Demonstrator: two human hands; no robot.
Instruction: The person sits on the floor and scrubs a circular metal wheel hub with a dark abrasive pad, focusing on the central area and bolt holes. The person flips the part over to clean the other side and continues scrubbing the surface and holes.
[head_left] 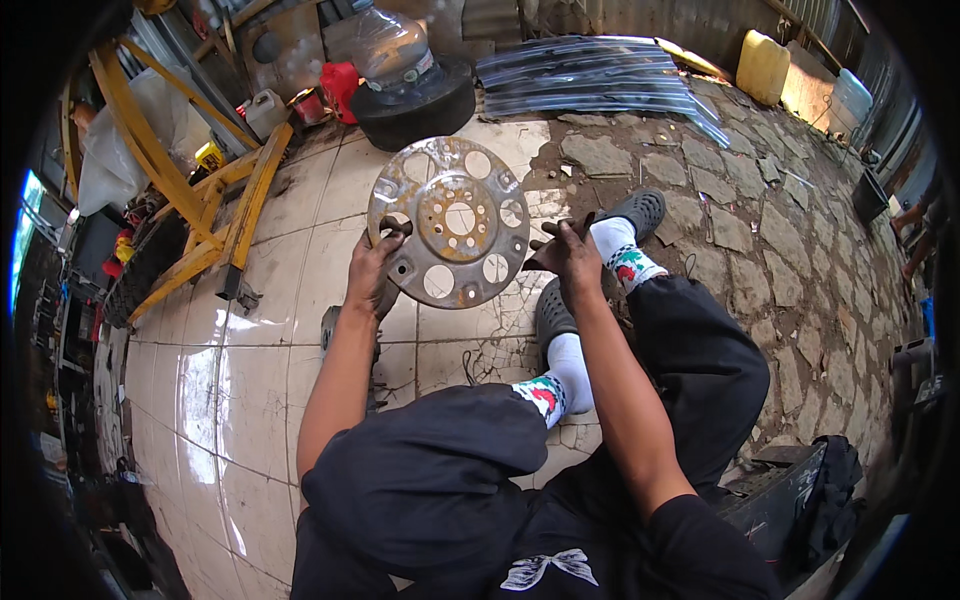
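A round steel flexplate (460,258), greyish with brown rust, is held up in front of me, its face toward me. Large round holes ring it, with smaller holes around its centre. My left hand (372,275) grips its lower left rim, the fingers curled over the edge and through a hole. Just off the plate's right rim, my right hand (575,262) is closed around a small dark piece (541,258), whose kind I cannot make out. Both hands are blackened. My knees and feet lie below and beyond the plate.
A yellow metal stand (255,205) occupies the left. Behind the plate, a large clear bottle (392,50) sits on a black drum-shaped base (418,108), beside a red container (340,92). Corrugated sheets (590,78) lie at the back; a yellow jerrycan (762,68) stands far right. Tiles meet rough stone paving.
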